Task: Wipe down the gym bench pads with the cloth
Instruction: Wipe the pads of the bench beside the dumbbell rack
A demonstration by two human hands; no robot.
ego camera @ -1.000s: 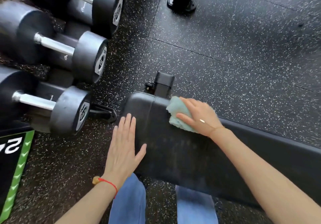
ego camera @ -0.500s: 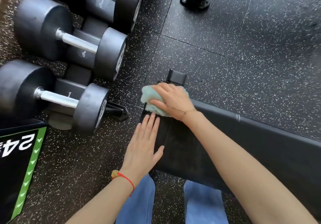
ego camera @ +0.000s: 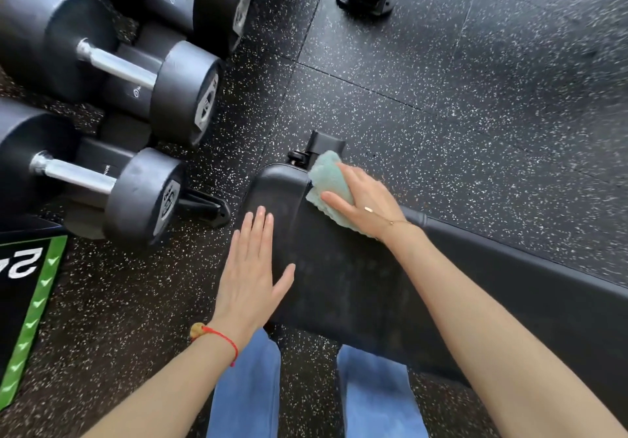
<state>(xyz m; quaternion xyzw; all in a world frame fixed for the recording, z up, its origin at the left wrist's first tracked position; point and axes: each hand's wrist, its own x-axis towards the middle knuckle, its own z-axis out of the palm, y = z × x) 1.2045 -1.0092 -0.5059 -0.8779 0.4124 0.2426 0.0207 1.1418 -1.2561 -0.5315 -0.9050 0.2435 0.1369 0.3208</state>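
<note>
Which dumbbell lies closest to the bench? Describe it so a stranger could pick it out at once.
Start at the black bench pad where the right hand presses the green cloth. Look left across the speckled floor to the row of black dumbbells. It is the lowest dumbbell in frame, just above the green-edged mat, nearest the left hand.

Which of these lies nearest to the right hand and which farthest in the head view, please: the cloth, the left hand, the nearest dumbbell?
1. Cloth: under the right hand, on the bench pad.
2. Left hand: flat on the pad's near edge.
3. Nearest dumbbell: on the floor, far left.
</note>
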